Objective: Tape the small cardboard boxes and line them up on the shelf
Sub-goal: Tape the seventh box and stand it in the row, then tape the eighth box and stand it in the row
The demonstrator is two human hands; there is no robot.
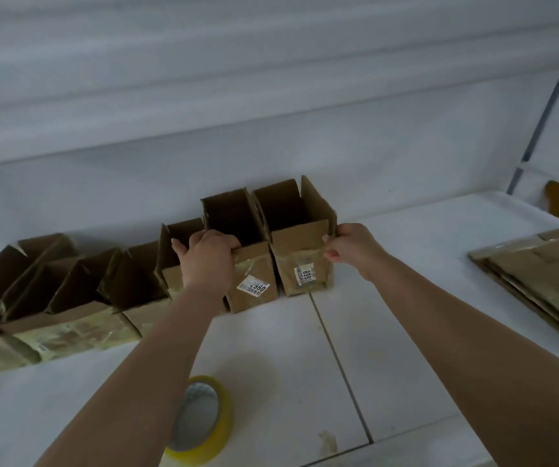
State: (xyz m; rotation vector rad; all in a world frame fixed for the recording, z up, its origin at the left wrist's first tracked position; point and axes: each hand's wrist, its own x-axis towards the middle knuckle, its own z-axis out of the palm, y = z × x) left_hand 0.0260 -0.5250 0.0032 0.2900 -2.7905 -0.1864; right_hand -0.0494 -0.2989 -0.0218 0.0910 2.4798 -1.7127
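Nearest to me, a roll of yellow tape (200, 421) lies flat on the white shelf (406, 332), between the person's two forearms and touched by neither. Off to the right a stack of flattened cardboard (541, 284) waits, not yet made up.

Further in, both hands are on the row. The left hand (205, 257) has its fingers hooked over the near rim of the box with the 2960 label (251, 281), gripping that edge. The right hand (352, 246) pinches the right-hand corner of the end box (305, 261), the one with the other white label, fingers curled on the cardboard.

These two boxes stand touching, open tops up, flaps raised, at the right end of a line of boxes (69, 298) that runs away to the left against the back wall (271, 129). Those to the left lean and look crumpled, with old tape shining on their sides.

I'd judge the boxes empty and very light, so they will slide on the smooth shelf at a nudge and could tip if pushed high. The walls are thin and will buckle under a squeeze; a hold on corners and folded rims, where the card is stiffest, seems the safest, with any push to square up the row kept low.
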